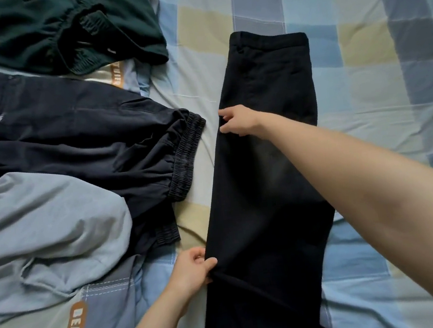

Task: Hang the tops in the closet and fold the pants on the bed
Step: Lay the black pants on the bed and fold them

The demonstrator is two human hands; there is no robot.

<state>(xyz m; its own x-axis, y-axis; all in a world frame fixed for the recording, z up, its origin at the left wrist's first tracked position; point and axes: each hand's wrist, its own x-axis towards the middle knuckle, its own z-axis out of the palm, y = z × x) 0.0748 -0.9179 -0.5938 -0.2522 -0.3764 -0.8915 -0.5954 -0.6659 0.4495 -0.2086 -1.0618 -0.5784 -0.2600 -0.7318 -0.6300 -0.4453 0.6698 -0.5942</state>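
step: folding the black pants [264, 163] on the bed [363, 77]; they lie lengthwise, legs stacked one on the other, waistband toward the far edge of the bed, hems running off the near edge of the view.
left hand [193, 270]: grip pinching the left edge of the pants low on the leg, thumb on top, fabric bunched under it.
right hand [237, 120]: arm reaches across the pants; fingers curled on the left edge around thigh height, looks like a pinch of the cloth there.
judgement: looks like edge straightening before a crosswise fold; hanging part not under way in this view, no closet visible.
next move calls for: left edge pulled flat and even, then the hem end brought up toward the waistband; both grips need to lift together so the stacked legs don't slide apart.
count, pants: 1 black pair in hand.
count, other clothes: 3 at the left side of the bed, overlapping: dark green top [57, 33] at the far left corner, navy garment [71, 143] with elastic bands in the middle, light blue garment [41, 234] nearest. Types of the last two unclear.
count, hands: 2, both on the pants.
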